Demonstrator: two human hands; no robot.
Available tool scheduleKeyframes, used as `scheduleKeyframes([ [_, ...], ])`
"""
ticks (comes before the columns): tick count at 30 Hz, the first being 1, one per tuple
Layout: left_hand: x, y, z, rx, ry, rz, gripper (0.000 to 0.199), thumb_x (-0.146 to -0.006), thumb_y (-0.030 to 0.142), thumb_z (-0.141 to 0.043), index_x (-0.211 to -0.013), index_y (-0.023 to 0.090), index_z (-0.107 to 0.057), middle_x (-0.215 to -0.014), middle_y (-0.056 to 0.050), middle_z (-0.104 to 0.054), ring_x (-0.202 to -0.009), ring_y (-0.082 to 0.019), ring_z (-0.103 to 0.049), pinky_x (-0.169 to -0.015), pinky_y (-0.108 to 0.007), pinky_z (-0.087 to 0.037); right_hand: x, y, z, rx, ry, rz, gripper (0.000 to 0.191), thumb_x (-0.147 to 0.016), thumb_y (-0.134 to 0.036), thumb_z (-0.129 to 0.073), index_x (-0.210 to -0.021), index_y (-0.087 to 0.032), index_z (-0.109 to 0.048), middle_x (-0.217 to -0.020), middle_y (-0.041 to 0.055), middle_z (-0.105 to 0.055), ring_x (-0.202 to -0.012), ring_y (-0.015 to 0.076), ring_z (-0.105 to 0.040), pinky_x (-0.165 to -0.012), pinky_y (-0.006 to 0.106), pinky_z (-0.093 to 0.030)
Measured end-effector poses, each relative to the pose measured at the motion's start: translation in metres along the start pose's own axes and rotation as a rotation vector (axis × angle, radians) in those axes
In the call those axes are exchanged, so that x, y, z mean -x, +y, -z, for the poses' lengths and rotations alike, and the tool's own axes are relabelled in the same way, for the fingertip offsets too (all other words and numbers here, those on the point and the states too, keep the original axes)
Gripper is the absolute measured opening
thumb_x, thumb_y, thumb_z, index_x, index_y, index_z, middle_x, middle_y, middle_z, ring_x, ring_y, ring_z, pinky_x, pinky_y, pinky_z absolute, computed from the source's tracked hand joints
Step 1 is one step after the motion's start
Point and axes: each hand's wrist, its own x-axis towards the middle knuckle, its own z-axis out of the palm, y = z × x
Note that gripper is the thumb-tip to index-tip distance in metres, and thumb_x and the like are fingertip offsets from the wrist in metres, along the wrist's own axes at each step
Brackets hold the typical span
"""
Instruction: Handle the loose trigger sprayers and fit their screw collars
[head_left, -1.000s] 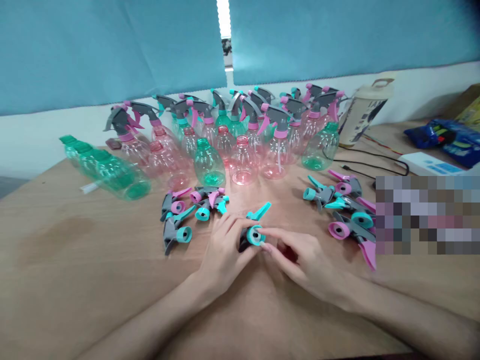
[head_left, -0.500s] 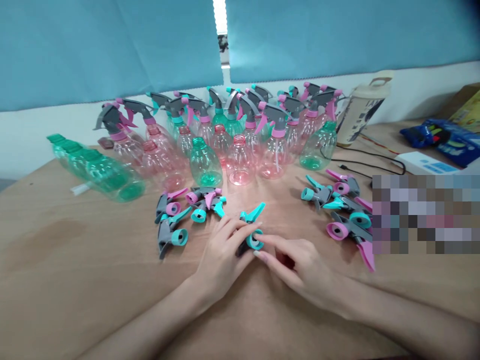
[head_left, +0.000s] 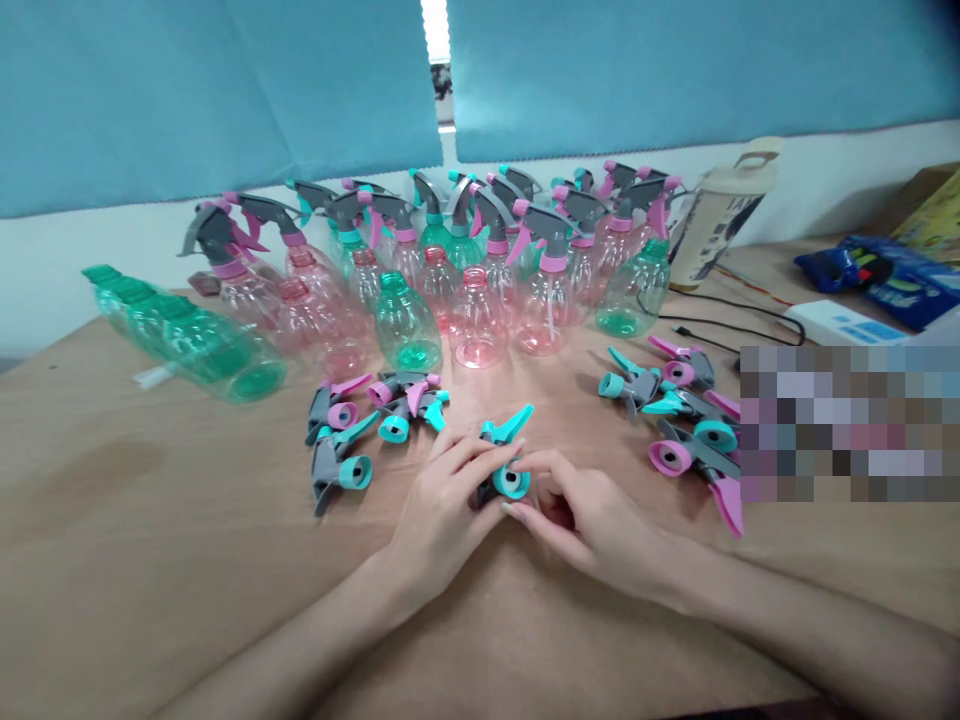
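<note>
Low over the table's front middle, my left hand (head_left: 450, 505) is closed around the grey body of a spray nozzle (head_left: 512, 480) with a turquoise collar and trigger. The open end of its collar faces me. My right hand (head_left: 592, 510) pinches that collar, index finger at its upper rim and thumb at its lower edge. Loose spray nozzles in grey with pink or turquoise parts lie in a left group (head_left: 339, 470) and a right group (head_left: 679, 455). Beyond them stand open-necked bottles, among them a clear pink bottle (head_left: 476, 325) and a green bottle (head_left: 409, 325).
Several pink and green bottles with spray heads (head_left: 551, 255) fill the back of the wooden table (head_left: 187, 560). Green bottles (head_left: 217, 345) crowd together at the left. At the right are a cream tumbler (head_left: 720, 225), a black cable (head_left: 735, 340) and a blue packet (head_left: 892, 285).
My right index finger has shifted from the collar's opening to its upper rim. The nozzle stays in my left hand, and the view has moved slightly.
</note>
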Motion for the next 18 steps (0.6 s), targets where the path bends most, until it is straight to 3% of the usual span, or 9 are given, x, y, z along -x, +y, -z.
scheduleKeyframes([
  [8, 0.0000, 0.0000, -0.0003, 0.008, -0.016, -0.022, 0.025, -0.082, 0.023, -0.064, -0.107, 0.017, -0.061, -0.093, -0.006, -0.063, -0.085, -0.019, -0.052, -0.074, -0.033, -0.049, 0.0003, 0.0007, 0.0016, -0.024, -0.024, -0.037, 0.025, -0.088, -0.027, -0.051, -0.110, -0.019, -0.045, -0.060, -0.0079, -0.046, -0.050, 0.0090, -0.044, -0.049, 0.021, -0.030],
  [13, -0.0009, 0.0010, -0.0010, 0.020, -0.010, -0.015, 0.022, -0.081, 0.019, -0.065, -0.102, 0.016, -0.062, -0.091, -0.006, -0.063, -0.085, -0.019, -0.051, -0.073, -0.033, -0.048, -0.0013, 0.0010, 0.0026, -0.046, -0.059, 0.022, 0.028, -0.089, -0.024, -0.049, -0.115, -0.021, -0.042, -0.058, -0.0093, -0.043, -0.048, 0.0087, -0.042, -0.049, 0.021, -0.030],
  [18, -0.0018, 0.0036, -0.0009, 0.048, -0.032, -0.008, 0.017, -0.084, 0.022, -0.060, -0.100, 0.017, -0.062, -0.089, -0.005, -0.064, -0.085, -0.020, -0.052, -0.074, -0.034, -0.048, -0.0017, 0.0018, 0.0048, 0.018, -0.059, 0.076, 0.017, -0.090, -0.023, -0.048, -0.107, -0.020, -0.046, -0.058, -0.0088, -0.045, -0.047, 0.0081, -0.041, -0.049, 0.020, -0.032],
])
